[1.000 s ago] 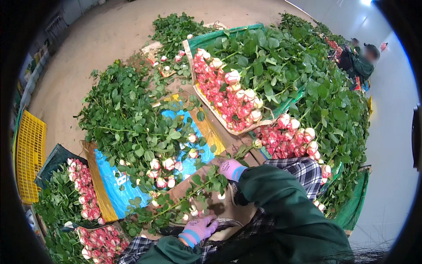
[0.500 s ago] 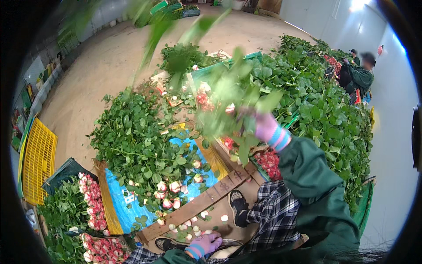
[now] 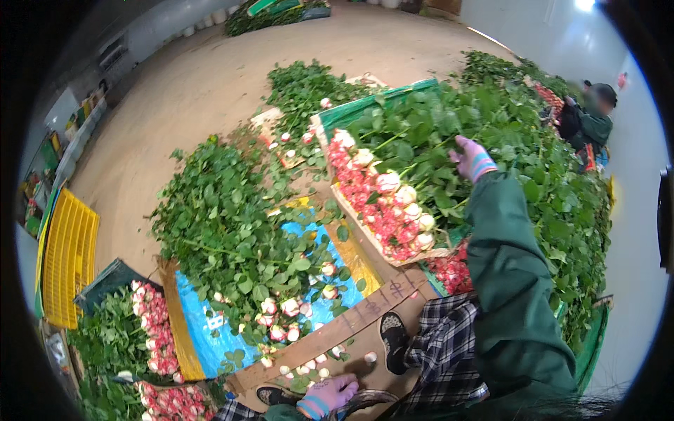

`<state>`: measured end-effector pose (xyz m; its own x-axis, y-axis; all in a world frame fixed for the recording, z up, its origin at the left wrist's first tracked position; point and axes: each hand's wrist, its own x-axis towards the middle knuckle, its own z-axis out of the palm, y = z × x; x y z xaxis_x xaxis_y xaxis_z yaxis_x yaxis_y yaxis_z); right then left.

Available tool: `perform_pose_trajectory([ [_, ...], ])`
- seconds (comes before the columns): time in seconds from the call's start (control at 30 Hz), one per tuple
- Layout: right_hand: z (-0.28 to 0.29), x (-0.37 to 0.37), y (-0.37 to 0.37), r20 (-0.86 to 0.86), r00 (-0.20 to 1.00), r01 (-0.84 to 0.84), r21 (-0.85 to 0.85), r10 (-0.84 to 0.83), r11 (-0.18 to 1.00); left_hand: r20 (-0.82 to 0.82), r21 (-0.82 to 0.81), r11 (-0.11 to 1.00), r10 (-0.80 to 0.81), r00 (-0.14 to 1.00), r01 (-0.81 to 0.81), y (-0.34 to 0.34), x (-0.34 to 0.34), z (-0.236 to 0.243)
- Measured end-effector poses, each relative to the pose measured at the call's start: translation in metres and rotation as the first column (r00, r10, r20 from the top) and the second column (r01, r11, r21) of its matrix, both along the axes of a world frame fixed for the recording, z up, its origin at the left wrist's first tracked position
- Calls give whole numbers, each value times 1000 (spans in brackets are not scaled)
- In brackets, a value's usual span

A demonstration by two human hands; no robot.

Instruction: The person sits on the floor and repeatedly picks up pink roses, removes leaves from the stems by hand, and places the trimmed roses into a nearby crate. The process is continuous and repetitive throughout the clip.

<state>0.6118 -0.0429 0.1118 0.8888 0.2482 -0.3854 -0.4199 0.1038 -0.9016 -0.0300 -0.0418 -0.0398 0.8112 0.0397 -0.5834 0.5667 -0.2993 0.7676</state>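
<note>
My right hand (image 3: 472,158), in a pink-purple glove with a blue-striped cuff, reaches over a batch of roses and their leafy stems (image 3: 421,140). Its fingers are apart with nothing held in them. Below and left of it, the red-and-white rose heads (image 3: 386,193) line the edge of a bundle backed by green sheeting (image 3: 379,102). My left hand (image 3: 330,394), gloved alike, lies by my lap at the lower edge, fingers loosely stretched and holding nothing. In front of it, loose roses (image 3: 281,309) with long leafy stems lie on a blue-and-yellow sheet (image 3: 193,319).
A wooden board (image 3: 337,319) with dark markings crosses in front of my feet, petals scattered beside it. More rose bundles (image 3: 151,326) stand at the left, near a yellow plastic crate (image 3: 70,259). Another person (image 3: 593,123) sits at the far right beside piled roses.
The leafy rose stem that my right hand was swinging through the air has left the hand. That hand has moved right and up over the bundle and opened. My left hand stays low.
</note>
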Motion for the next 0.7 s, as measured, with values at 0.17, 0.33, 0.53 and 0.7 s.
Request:
perform_pose_trajectory([
  [0.17, 58, 29, -33, 88, 696, 278, -948, 712, -155, 581, 427, 875, -71, 811, -230, 17, 70, 165],
  [0.33, 79, -125, 54, 489, 224, 367, -844, 843, 392, 888, 318, 854, -116, 445, -411, 5, 107, 259],
  [0.53, -60, -296, 133, 58, -18, -244, -968, 998, 52, 951, 260, 779, -103, 291, -571, -27, 124, 245],
  [0.7, -180, -347, 162, -90, 116, -458, -888, 989, -27, 861, 194, 899, 35, 507, -392, 54, 95, 212],
])
